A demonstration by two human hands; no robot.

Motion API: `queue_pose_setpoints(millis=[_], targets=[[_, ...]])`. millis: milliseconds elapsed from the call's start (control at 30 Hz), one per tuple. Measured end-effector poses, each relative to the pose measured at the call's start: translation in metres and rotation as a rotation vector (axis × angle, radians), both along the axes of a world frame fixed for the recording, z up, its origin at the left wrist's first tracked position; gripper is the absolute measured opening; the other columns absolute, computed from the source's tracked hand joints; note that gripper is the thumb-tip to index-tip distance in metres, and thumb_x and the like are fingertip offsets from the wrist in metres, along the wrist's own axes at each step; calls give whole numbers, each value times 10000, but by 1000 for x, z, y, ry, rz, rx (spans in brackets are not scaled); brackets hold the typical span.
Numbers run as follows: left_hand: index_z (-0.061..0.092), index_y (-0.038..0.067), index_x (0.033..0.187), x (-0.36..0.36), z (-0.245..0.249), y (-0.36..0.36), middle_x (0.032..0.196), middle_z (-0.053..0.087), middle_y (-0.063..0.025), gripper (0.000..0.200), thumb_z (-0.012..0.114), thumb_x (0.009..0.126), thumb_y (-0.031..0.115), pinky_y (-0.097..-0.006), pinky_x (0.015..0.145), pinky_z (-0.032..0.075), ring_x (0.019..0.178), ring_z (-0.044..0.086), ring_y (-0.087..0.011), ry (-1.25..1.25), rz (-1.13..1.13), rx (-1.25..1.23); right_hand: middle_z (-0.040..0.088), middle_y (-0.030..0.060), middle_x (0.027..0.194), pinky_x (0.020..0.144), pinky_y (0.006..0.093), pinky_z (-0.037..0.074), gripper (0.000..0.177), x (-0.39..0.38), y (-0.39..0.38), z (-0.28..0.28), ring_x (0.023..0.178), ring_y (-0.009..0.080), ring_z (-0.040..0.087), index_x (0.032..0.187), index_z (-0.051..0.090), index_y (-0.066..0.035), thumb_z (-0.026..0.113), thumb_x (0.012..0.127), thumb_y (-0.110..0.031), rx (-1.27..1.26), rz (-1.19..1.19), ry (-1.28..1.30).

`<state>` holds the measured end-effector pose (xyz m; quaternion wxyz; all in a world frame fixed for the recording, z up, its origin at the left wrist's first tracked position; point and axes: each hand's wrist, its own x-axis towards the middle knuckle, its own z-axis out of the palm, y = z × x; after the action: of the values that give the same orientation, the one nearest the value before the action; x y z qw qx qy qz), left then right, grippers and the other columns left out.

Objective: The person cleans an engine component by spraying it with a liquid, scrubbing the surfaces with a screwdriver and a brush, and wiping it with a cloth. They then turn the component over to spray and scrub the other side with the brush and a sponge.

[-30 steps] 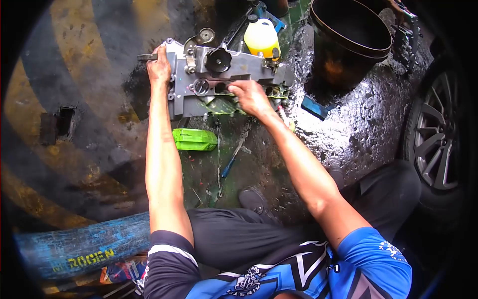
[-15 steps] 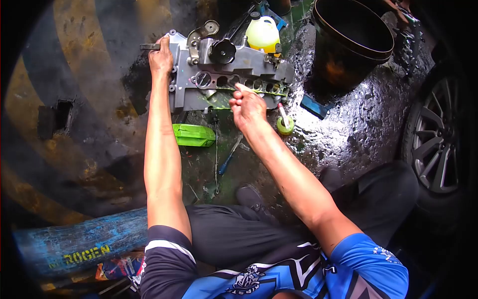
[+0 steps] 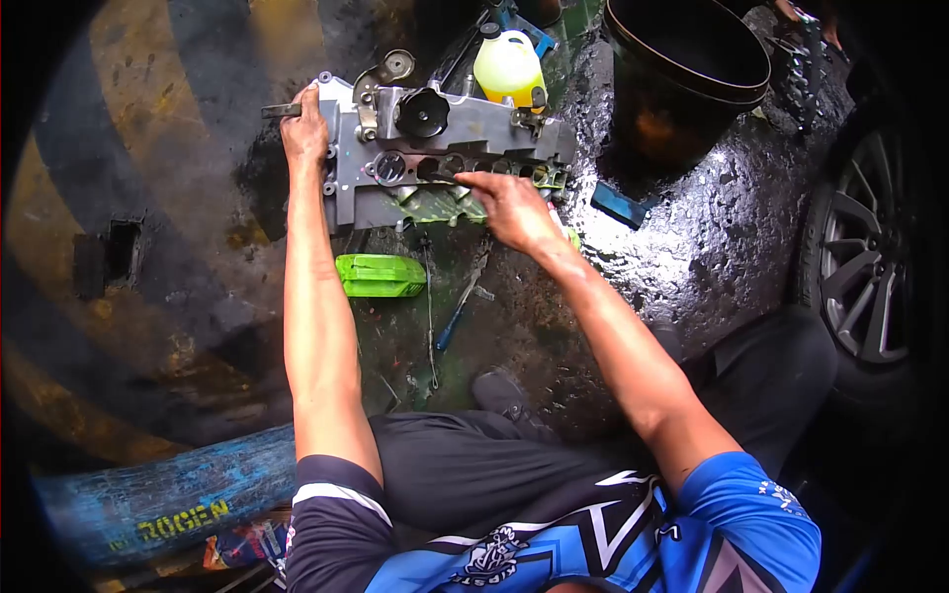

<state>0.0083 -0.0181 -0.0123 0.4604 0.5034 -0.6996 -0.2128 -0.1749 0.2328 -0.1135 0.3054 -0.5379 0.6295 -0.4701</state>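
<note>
An engine cylinder head (image 3: 386, 210) with a black oil cap (image 3: 422, 113) and a row of round ports (image 3: 391, 168) sits on the floor ahead of me. My left hand (image 3: 305, 127) is closed at its left end, and a flat dark bar (image 3: 283, 111) sticks out leftward from the grip. Over the middle ports is my right hand (image 3: 514, 206), palm down, index finger reaching left along the port face and the other fingers curled under. I cannot tell what, if anything, it pinches.
A jug of yellow liquid (image 3: 510, 69) stands behind the part, a big black bucket (image 3: 682, 109) to its right. Nearer lie a green plastic piece (image 3: 381, 277), a blue-handled screwdriver (image 3: 450, 328) and a blue block (image 3: 619, 205). A wheel (image 3: 868, 247) and blue cylinder (image 3: 168, 484) flank me.
My right hand has turned palm down and shifted slightly right, now covering most of the small green-yellow bottle. My left hand keeps its place on the part. The whole view has shifted a little.
</note>
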Motion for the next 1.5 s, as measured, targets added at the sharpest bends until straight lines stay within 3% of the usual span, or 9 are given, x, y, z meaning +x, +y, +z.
queue_pose_setpoints(millis=[267, 333, 433, 700, 933, 1100, 1200, 1267, 1500], targets=[[699, -26, 1179, 17, -14, -14, 1069, 717, -81, 502, 591, 988, 425, -327, 926, 475, 970, 623, -176, 99, -22, 131, 720, 208, 1042, 926, 489, 515, 230, -93, 30, 2, 1042, 390, 672, 1127, 703, -44, 589, 961, -158, 127, -43, 133], [693, -22, 1187, 16, -12, -13, 1054, 706, -65, 488, 563, 1004, 412, -323, 905, 481, 961, 611, -159, 124, -39, 172, 734, 200, 981, 875, 429, 539, 262, -101, 29, -4, 911, 333, 724, 1170, 694, -26, 598, 978, -176, 121, -30, 170], [684, 5, 1220, 23, -16, -20, 1084, 698, -60, 481, 550, 1007, 415, -333, 899, 490, 971, 621, -164, 71, -13, 176, 718, 204, 1076, 926, 438, 524, 250, -92, 22, -14, 1061, 364, 676, 1142, 707, -27, 610, 960, -169, 44, -62, 167], [686, 14, 1206, 10, -8, -6, 1061, 688, -64, 491, 560, 994, 437, -341, 857, 501, 947, 625, -174, 160, -35, 182, 683, 234, 1074, 931, 472, 522, 282, -30, -26, -58, 1056, 379, 655, 1090, 709, -11, 524, 882, -57, 73, 5, 256], [676, -15, 1193, 7, -5, -2, 1049, 693, -83, 505, 522, 1012, 431, -351, 883, 490, 961, 620, -181, 44, -2, 109, 711, 227, 1042, 900, 467, 528, 245, -31, -36, -61, 1042, 407, 663, 1104, 714, -13, 592, 971, -179, 58, -56, 64], [673, -22, 1198, 14, -11, -16, 1056, 699, -79, 493, 519, 1018, 411, -337, 898, 481, 966, 617, -173, 0, 5, 40, 735, 161, 1142, 984, 359, 506, 306, -43, 2, -83, 1086, 247, 695, 1219, 692, -27, 569, 1009, -212, 75, -34, -321], [689, -11, 1174, 10, -8, -10, 1027, 690, -57, 488, 538, 1011, 424, -350, 870, 492, 935, 612, -176, 108, 19, 196, 725, 210, 1070, 940, 409, 524, 282, -9, -27, -98, 1053, 350, 696, 1137, 708, -22, 558, 985, -206, -13, -227, -332], [675, 52, 1272, 15, -10, -15, 1078, 705, -71, 531, 560, 977, 478, -352, 814, 538, 929, 667, -188, 60, 38, 182, 722, 215, 1062, 915, 407, 527, 279, -1, -40, -102, 1021, 353, 699, 1127, 708, -24, 560, 982, -210, 63, -271, -390], [710, 15, 1143, 8, -5, -4, 977, 715, -63, 495, 580, 975, 462, -350, 734, 541, 818, 675, -176, 110, 102, 265, 713, 215, 1080, 937, 431, 520, 263, -15, -24, -78, 1058, 379, 672, 1084, 711, -13, 545, 963, -178, 69, -236, -343]])
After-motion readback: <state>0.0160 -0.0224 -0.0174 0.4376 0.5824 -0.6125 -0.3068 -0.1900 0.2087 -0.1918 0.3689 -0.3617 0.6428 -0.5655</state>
